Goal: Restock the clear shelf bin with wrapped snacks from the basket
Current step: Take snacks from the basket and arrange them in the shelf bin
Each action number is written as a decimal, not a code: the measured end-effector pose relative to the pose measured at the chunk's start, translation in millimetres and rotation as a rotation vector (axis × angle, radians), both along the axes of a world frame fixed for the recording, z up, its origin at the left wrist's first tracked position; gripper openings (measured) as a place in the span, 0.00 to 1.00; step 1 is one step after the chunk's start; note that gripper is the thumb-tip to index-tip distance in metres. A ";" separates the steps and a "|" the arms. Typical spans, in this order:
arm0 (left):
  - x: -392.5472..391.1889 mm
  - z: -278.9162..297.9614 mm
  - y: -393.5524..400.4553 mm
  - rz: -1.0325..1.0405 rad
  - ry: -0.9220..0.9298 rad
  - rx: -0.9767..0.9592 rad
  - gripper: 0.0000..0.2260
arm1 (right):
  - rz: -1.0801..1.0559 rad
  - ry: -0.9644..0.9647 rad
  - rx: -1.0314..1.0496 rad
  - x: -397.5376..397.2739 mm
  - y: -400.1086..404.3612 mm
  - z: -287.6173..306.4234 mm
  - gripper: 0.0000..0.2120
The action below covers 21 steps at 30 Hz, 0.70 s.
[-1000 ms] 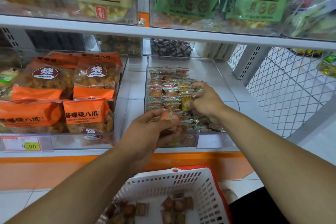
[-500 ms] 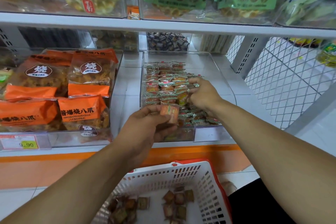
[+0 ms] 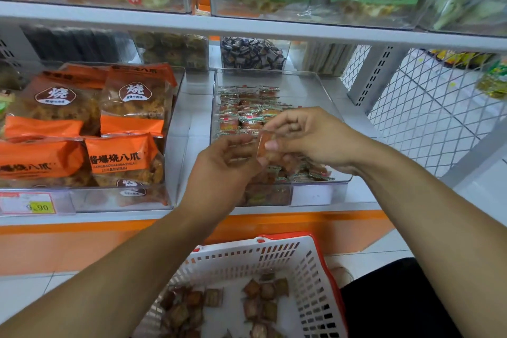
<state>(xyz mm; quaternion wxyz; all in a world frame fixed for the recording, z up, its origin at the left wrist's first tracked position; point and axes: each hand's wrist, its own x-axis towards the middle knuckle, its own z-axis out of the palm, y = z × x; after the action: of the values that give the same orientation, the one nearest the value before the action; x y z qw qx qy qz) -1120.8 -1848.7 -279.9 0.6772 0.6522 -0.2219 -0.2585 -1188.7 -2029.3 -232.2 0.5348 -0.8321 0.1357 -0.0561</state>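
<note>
A clear shelf bin point(image 3: 319, 82) on the middle shelf holds rows of small wrapped snacks point(image 3: 247, 110) along its left side and front. Both hands meet above the bin's front half. An orange wrapped snack point(image 3: 262, 145) stands on edge between them. My right hand point(image 3: 310, 140) pinches it with thumb and fingers. My left hand point(image 3: 227, 164) has curled fingers at the snack's lower edge; motion blur hides what else lies in its palm. Below, a white basket point(image 3: 315, 296) with a red rim holds several brown wrapped snacks point(image 3: 260, 299).
A second clear bin point(image 3: 175, 145) with large orange snack bags point(image 3: 123, 156) stands to the left, with a price tag point(image 3: 27, 203) on its front. Green bags fill the upper shelf point(image 3: 247, 26), which overhangs the bin. A white wire mesh panel point(image 3: 428, 107) closes the right side.
My right hand has left the snack rows and come back toward me to meet my left hand. The snack that my left hand held alone is now between both hands.
</note>
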 end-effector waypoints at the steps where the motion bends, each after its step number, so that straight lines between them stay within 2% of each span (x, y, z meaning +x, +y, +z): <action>1: -0.6 -1.7 0.8 0.027 -0.210 0.093 0.16 | -0.060 -0.006 -0.049 -0.1 -7.7 0.2 0.10; 3: -3.4 -4.6 3.1 0.024 -0.647 0.243 0.18 | -0.126 0.067 -0.275 -1.2 -23.3 -1.3 0.10; 5: -4.9 -12.0 4.1 -0.086 -1.034 0.366 0.22 | -0.098 0.191 -0.424 -1.5 -29.2 -8.6 0.11; 7: -6.2 -19.4 5.2 -0.239 -1.231 0.552 0.28 | -0.113 0.196 -0.441 2.3 -27.4 -17.7 0.12; 10: -5.2 -28.8 5.4 -0.365 -1.332 0.784 0.34 | -0.250 0.093 -0.521 10.7 -27.4 -26.4 0.14; 12: -6.7 -30.4 5.7 -0.370 -1.368 0.847 0.36 | -0.278 0.156 -0.557 13.0 -27.9 -31.7 0.13; 16: -11.8 -30.1 6.5 -0.333 -1.349 0.863 0.37 | -0.156 0.327 -0.474 8.0 -26.9 -38.7 0.15; 18: -13.3 -32.1 7.8 -0.326 -1.323 0.840 0.37 | -0.170 0.295 -0.396 7.2 -26.2 -38.3 0.15; 21: -12.5 -33.9 8.3 -0.312 -1.304 0.785 0.36 | -0.260 0.222 -0.330 8.9 -28.4 -41.0 0.10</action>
<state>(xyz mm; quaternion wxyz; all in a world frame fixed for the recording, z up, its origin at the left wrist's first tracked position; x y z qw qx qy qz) -1133.3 -1840.4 -313.8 0.0848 0.8258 -0.5570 0.0256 -1179.7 -2057.8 -273.1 0.3617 -0.8848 0.2888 -0.0541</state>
